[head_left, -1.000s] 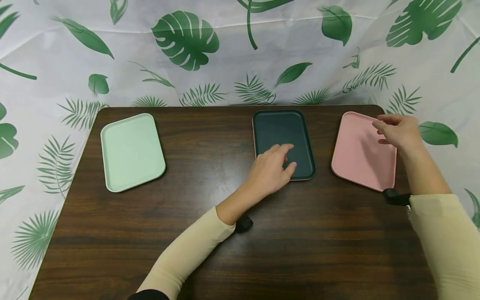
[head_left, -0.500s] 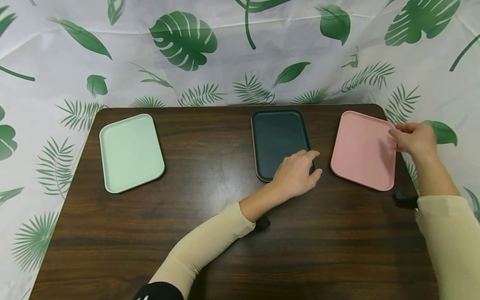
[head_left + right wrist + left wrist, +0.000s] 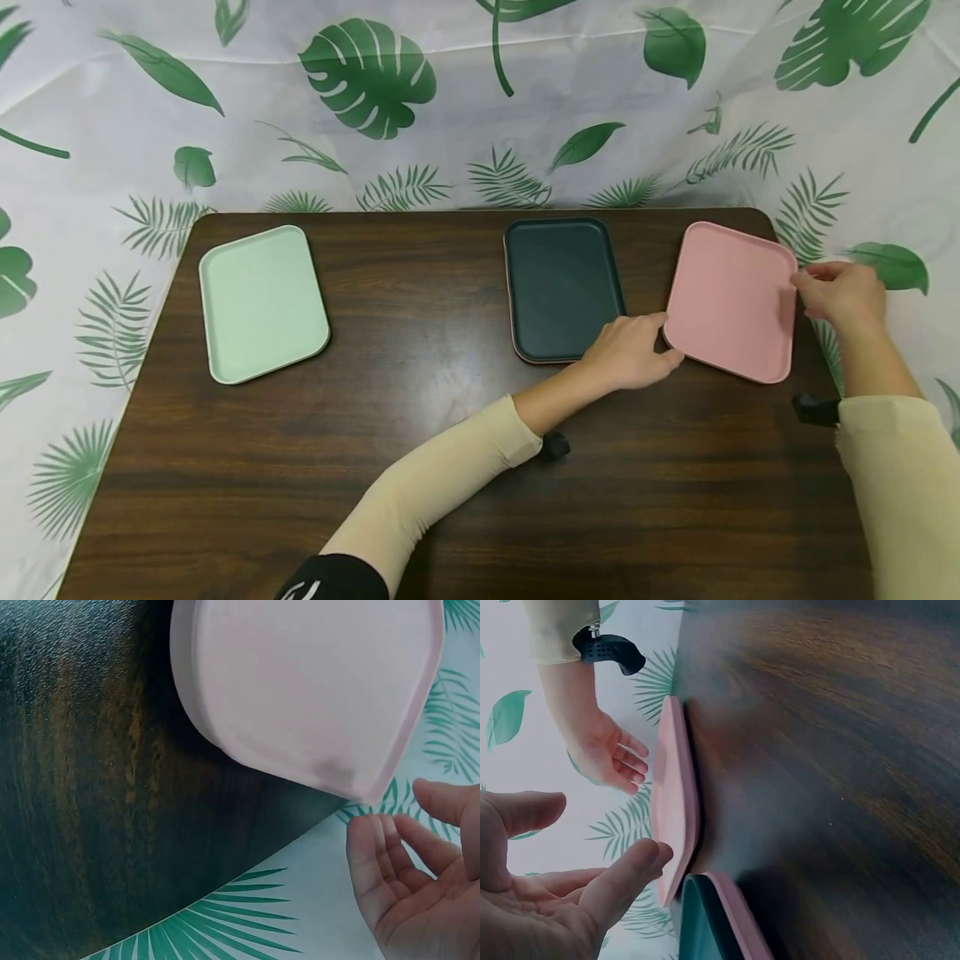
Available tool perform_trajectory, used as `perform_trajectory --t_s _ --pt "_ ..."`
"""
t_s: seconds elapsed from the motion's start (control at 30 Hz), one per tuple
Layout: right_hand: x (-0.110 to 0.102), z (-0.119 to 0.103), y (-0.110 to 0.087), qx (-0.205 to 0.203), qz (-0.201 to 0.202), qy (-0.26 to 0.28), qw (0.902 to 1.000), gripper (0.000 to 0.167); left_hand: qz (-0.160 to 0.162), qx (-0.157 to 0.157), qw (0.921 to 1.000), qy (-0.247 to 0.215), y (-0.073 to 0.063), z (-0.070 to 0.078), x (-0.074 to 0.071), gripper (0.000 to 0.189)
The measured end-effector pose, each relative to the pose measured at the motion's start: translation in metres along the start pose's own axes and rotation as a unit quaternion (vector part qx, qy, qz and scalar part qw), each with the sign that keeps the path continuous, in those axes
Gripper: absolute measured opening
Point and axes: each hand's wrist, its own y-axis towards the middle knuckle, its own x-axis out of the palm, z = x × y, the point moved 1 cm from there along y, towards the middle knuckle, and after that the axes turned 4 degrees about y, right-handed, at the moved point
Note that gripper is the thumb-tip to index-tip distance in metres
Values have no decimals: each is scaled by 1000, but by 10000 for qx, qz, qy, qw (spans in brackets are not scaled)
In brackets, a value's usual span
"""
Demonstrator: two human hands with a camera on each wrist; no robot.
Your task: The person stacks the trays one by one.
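Note:
A pink tray (image 3: 731, 300) lies at the table's right end, between my two hands. My left hand (image 3: 630, 352) is at its lower left corner, thumb and fingers parted; in the left wrist view a gap shows between thumb and fingers, with nothing held. Whether the fingertips touch the rim, I cannot tell. Beside the tray's right edge is my right hand (image 3: 846, 296). The right wrist view shows its loosely bent fingers (image 3: 367, 855) just off the tray's corner, holding nothing. Left of the pink tray lies a dark teal tray (image 3: 566, 287), stacked on a pink one (image 3: 742, 919).
A light green tray (image 3: 264, 304) lies at the left end of the brown wooden table (image 3: 412, 333). Leaf-printed cloth (image 3: 450, 100) hangs behind the table and shows past both sides. My left forearm (image 3: 427, 483) reaches across the table's middle.
My left hand has moved right, from over the dark teal tray to the pink tray's left edge. My right hand has moved right and down, from above the pink tray to its right edge.

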Motion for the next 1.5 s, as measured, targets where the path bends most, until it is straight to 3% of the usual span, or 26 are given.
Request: perform_trajectory --t_s 0.17,0.37,0.53,0.73,0.87,1.1,1.5 --pt "4 2 5 41 -19 67 10000 68 -89 -112 9998 -115 6 -2 2 52" --pt "7 7 11 77 -81 303 9995 65 -395 -501 9977 -206 11 -2 9 61" --pt "10 8 13 46 -161 435 9989 64 -516 -595 9965 -260 15 -1 12 64" --pt "10 8 13 -134 -102 -128 9998 61 -689 -787 9936 -424 19 0 17 67" --pt "13 9 11 -164 -64 -484 9987 57 -691 -799 9934 -441 22 1 23 67" --pt "16 9 10 -341 7 -612 9975 52 -616 -833 9940 -364 26 4 27 67" --pt "19 11 10 -384 120 -631 9972 49 -330 -1007 9923 -640 26 1 28 64"
